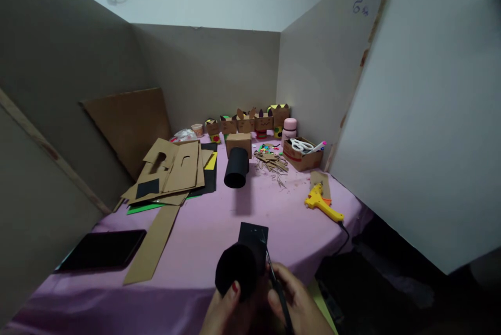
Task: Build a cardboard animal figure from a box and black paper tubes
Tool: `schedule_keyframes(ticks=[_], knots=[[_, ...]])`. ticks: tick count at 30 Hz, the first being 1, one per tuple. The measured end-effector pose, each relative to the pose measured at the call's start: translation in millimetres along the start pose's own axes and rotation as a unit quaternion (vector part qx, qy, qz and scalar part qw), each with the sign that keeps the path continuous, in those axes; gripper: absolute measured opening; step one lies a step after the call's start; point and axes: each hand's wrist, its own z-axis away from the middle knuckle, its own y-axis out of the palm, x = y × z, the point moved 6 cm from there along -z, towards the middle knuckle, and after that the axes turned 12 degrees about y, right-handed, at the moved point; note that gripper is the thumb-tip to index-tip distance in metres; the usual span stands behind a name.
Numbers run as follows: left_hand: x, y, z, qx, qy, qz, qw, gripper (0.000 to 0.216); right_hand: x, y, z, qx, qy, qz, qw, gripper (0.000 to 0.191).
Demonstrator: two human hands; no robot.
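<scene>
At the near edge of the table, covered in pink-purple cloth (211, 236), the left hand (227, 306) grips a black paper tube (237, 270), thumb at the rim of its open end. A black flat rectangular piece (252, 233) projects beyond the tube toward the far edge; whether the two are joined cannot be determined. The right hand (295, 296) is closed around black-handled metal scissors (279, 293), blades lying along the rectangular piece's right side; the blades' opening cannot be determined.

Mid-table, a second black tube (237, 168) adjoins a brown cardboard box (239, 141). Along the far edge stands a row of brown cardboard figures with pointed ears (246, 123). Near the right edge lies a yellow glue gun (323, 204). Toward the far right corner, an open cardboard container (299, 157) holds white-handled scissors (301, 145). A stack of cut brown cardboard (182, 170) occupies the left side; a black flat tablet (102, 250) lies at the near left corner.
</scene>
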Motion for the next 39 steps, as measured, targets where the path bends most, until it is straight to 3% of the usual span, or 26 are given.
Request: schedule_keyframes(ticks=[7, 14, 21, 30, 39], knots=[[4.0, -2.5, -2.6, -0.005, 0.021, -0.019, 1.000, 0.082, -11.3, -8.9, -0.4, -0.039, 0.021, 0.037, 0.998, 0.059], [6.7, -8.6, -3.1, -0.014, 0.026, -0.040, 0.999, 0.085, -12.6, -12.1, -3.0, -0.028, 0.003, 0.045, 0.999, 0.055], [6.8, -5.0, -1.9, -0.006, 0.008, -0.021, 1.000, 0.086, -22.5, -23.0, -1.9, -0.101, 0.013, 0.108, 0.989, 0.053], [5.3, -15.1, -7.0, -0.017, 0.043, -0.031, 0.998, 0.093, -18.8, -25.5, 0.8, -0.092, 0.022, 0.118, 0.989, 0.040], [4.3, -15.7, -2.4, -0.024, 0.030, -0.010, 0.999, 0.083, -23.9, -26.0, 2.7, -0.073, 0.057, 0.085, 0.992, 0.045]])
